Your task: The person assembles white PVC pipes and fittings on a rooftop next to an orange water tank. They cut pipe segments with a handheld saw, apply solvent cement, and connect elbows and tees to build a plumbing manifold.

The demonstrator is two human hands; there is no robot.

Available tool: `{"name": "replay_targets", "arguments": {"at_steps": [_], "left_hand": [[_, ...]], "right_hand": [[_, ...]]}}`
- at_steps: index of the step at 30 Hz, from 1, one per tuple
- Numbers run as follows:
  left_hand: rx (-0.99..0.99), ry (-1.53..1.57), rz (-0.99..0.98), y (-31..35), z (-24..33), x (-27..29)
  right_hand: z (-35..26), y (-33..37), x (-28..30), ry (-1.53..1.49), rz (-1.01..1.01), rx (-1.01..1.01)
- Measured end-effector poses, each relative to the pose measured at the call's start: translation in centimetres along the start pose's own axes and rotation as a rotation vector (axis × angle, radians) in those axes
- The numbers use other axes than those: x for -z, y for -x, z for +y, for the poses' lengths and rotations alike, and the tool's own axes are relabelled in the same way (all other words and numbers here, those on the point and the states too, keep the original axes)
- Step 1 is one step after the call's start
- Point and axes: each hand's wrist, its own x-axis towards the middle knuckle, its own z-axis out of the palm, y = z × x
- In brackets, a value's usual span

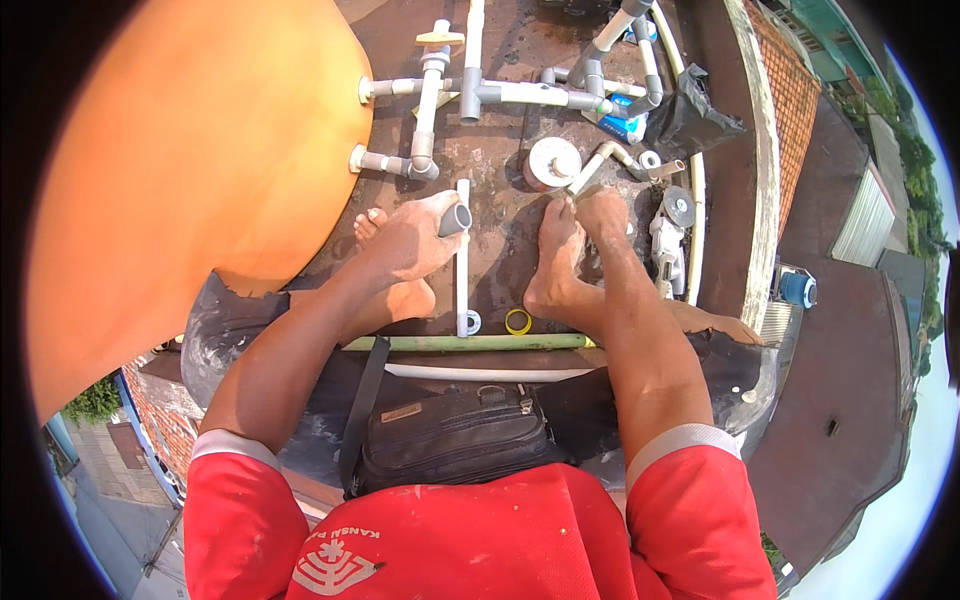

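Note:
My left hand (415,238) is closed around a short grey pipe fitting (455,219), its open end facing right. Beside it a thin white pipe (462,275) lies lengthwise between my bare feet. My right hand (604,214) is closed by my right foot; whatever its fingers hold is hidden. Just beyond that hand stands a round can with a white lid (553,162). A bent piece of pipe with an elbow (610,150) lies close to the same hand. Near the white pipe's lower end are a white tape roll (473,322) and a yellow ring (518,321).
A big orange tank (200,150) fills the left, with pipes and a valve (438,40) joined to it. Grey and white pipework (530,94) runs across the far side. An angle grinder (668,235) lies right, inside the ledge (765,170). A black bag (450,440) rests before me.

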Motion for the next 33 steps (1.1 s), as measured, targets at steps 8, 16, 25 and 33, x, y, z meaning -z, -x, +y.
{"name": "replay_targets", "arguments": {"at_steps": [8, 16, 25, 33], "left_hand": [[-0.034, -0.103, 0.051, -1.5, -0.1, -1.2], [-0.073, -0.221, 0.025, -9.3, -1.9, -3.7], [-0.032, 0.096, 0.127, -12.6, -0.6, -7.2], [-0.133, 0.277, 0.244, -11.8, -2.3, -5.9]], "right_hand": [[-3.1, -3.6, 0.1, 0.168, 0.167, 0.230], [-5.0, -6.1, 2.8, 0.521, -0.033, 0.527], [-3.6, -5.5, 2.5, 0.355, 0.113, 0.499], [-2.4, -2.3, 6.3, -0.371, 0.116, -0.021]]}}
